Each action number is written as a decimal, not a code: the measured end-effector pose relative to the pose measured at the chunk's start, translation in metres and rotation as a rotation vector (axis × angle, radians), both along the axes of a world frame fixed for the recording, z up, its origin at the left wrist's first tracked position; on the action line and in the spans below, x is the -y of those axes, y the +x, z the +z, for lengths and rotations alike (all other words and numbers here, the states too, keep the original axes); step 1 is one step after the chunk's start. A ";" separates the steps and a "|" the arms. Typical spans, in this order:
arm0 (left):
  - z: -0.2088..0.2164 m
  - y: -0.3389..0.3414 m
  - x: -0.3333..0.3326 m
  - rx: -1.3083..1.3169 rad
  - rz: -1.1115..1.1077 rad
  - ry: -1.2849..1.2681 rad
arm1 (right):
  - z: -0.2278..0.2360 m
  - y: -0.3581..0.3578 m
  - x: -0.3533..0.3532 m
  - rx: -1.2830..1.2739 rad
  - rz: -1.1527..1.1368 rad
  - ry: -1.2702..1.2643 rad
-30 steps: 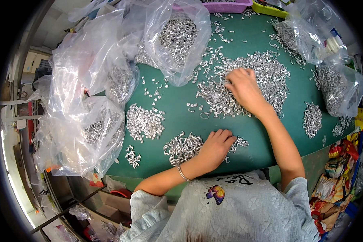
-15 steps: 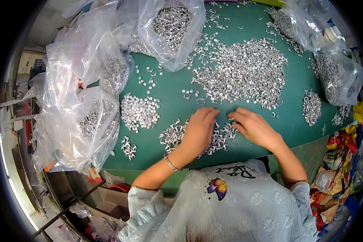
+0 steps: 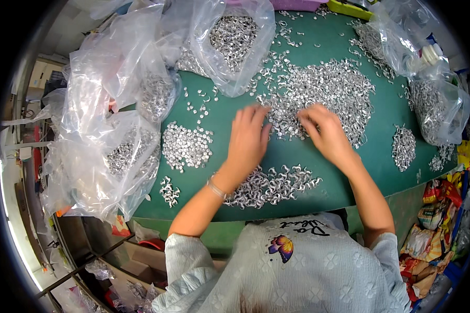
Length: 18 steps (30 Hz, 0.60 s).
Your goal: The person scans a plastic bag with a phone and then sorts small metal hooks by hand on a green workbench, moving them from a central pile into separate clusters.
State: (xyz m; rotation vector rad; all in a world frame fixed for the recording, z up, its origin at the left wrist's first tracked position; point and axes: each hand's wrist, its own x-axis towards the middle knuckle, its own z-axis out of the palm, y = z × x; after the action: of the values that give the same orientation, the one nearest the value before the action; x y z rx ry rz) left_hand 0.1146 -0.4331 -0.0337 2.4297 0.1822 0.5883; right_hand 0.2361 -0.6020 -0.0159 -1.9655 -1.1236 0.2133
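A large heap of small silver metal pieces [image 3: 329, 94], many hooked or ring-shaped, spreads over the green tabletop [image 3: 292, 154]. At its near left edge is my left hand [image 3: 246, 136], fingers stretched forward and thumb apart, slightly blurred. My right hand [image 3: 326, 133] reaches into the near side of the heap with fingers bent and apart; its tips are blurred among the pieces. Neither hand visibly lifts a piece. Closer to my body lies a smaller pile of curved silver pieces [image 3: 274, 187]. Left of it is a pile of small, rounded silver pieces [image 3: 187, 147].
Clear plastic bags of metal pieces stand at the left [image 3: 133, 148], far middle [image 3: 235, 44] and right [image 3: 433, 107]. Small piles lie at the near left [image 3: 169, 192] and right [image 3: 403, 148]. Purple [image 3: 300, 5] and yellow-green [image 3: 350, 9] trays sit along the far edge.
Both hands have moved forward, away from the near pile of curved pieces to the edge of the large heap. The near pile now shows uncovered and more spread out.
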 end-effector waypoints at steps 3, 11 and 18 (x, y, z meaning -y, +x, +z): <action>-0.006 0.033 -0.011 -0.083 0.086 0.065 | -0.019 0.028 -0.046 0.271 -0.071 -0.055; -0.026 0.036 -0.023 -0.061 0.037 -0.107 | -0.032 0.043 -0.065 0.403 -0.113 -0.121; -0.025 0.040 -0.024 0.013 0.035 -0.125 | -0.012 0.024 0.004 0.265 -0.085 0.042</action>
State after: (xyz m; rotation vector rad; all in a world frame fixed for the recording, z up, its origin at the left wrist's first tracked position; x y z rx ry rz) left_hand 0.1541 -0.4094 -0.0588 2.3055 0.2493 0.5907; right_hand 0.2599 -0.6062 -0.0276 -2.0402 -1.1969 -0.1190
